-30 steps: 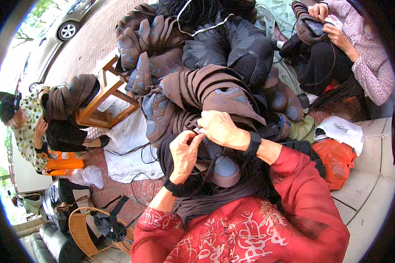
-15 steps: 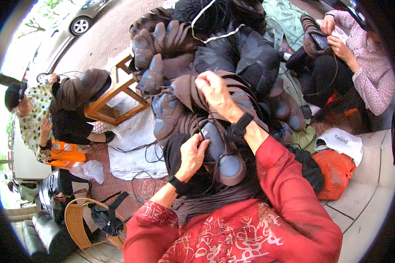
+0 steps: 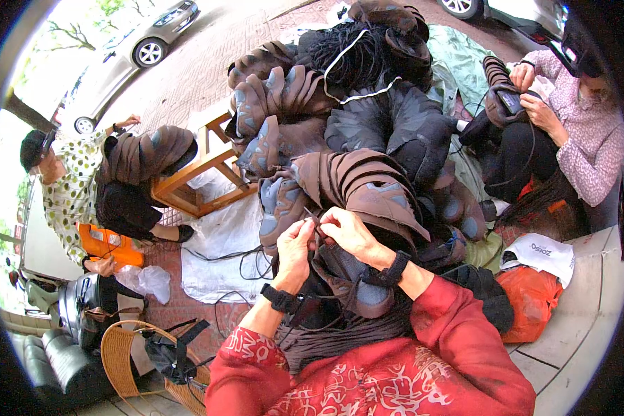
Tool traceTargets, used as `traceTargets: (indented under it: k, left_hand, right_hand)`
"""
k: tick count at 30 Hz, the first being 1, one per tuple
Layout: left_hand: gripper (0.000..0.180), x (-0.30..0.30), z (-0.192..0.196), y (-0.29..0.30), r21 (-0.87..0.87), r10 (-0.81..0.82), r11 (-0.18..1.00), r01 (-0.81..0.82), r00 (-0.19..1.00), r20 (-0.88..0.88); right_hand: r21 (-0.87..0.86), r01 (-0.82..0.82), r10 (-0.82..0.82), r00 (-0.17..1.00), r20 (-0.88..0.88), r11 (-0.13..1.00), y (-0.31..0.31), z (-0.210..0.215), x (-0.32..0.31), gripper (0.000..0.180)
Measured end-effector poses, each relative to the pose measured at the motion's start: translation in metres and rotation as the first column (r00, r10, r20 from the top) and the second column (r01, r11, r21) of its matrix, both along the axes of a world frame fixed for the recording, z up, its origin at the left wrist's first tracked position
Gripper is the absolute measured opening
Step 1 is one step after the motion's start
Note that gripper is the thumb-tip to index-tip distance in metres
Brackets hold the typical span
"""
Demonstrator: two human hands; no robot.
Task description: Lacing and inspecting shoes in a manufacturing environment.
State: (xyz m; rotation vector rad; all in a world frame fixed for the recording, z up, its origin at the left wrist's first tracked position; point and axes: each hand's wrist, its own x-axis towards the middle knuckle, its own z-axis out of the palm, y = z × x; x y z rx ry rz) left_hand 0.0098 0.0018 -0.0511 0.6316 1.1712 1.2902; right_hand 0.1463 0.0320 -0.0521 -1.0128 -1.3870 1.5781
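My left hand (image 3: 295,251) and my right hand (image 3: 353,239) meet over my lap, fingertips pinched close together. Between them is a thin dark shoelace (image 3: 310,212), its short end poking up past the fingers; the rest is mostly hidden. Just below my right hand rests a brown and grey-blue shoe upper (image 3: 373,295), toe pointing toward me. A bundle of dark laces (image 3: 319,341) lies across my lap. Right beyond my hands is a row of stacked brown shoe uppers (image 3: 357,179).
More uppers (image 3: 277,97) and black laces (image 3: 333,59) are heaped ahead. A wooden stool frame (image 3: 201,166) stands left of the heap. Two people work with uppers, one at left (image 3: 69,173), one at right (image 3: 589,132). An orange bag (image 3: 530,301) sits at right, a wicker chair (image 3: 121,357) at lower left.
My right hand has come down from above the uppers to my left hand, which has risen off the shoe upper. The view has shifted; the person at left has raised one hand away from the uppers.
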Motion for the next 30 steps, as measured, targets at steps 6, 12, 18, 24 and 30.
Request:
traceTargets:
  k: [6,12,18,24,30]
  left_hand:
    - [0.016,0.0,-0.001,-0.006,-0.019,0.045,0.999,-0.044,0.993,0.107]
    - [0.019,-0.008,-0.01,-0.01,0.028,-0.04,0.999,0.037,0.993,0.11]
    - [0.019,-0.002,0.0,-0.015,0.015,0.044,0.999,-0.045,0.997,0.071]
    - [0.033,0.01,0.037,-0.048,0.361,0.333,0.932,-0.03,0.462,-0.822]
    - [0.042,0.058,0.024,-0.126,0.015,0.102,0.405,0.914,-0.029,-0.994]
  right_hand:
    - [-0.196,-0.177,0.17,0.984,-0.051,0.965,-0.007,0.014,0.004,0.013]
    - [-0.226,-0.188,0.181,0.982,-0.051,0.956,-0.014,0.02,0.005,0.015]
    - [-0.143,-0.4,0.408,0.912,0.034,0.905,-0.014,0.015,0.013,0.021]
    - [-0.275,-0.448,0.41,0.893,-0.186,0.851,-0.012,0.005,0.023,0.023]
    - [-0.272,-0.513,0.506,0.857,-0.103,0.814,-0.005,0.027,0.021,0.023]
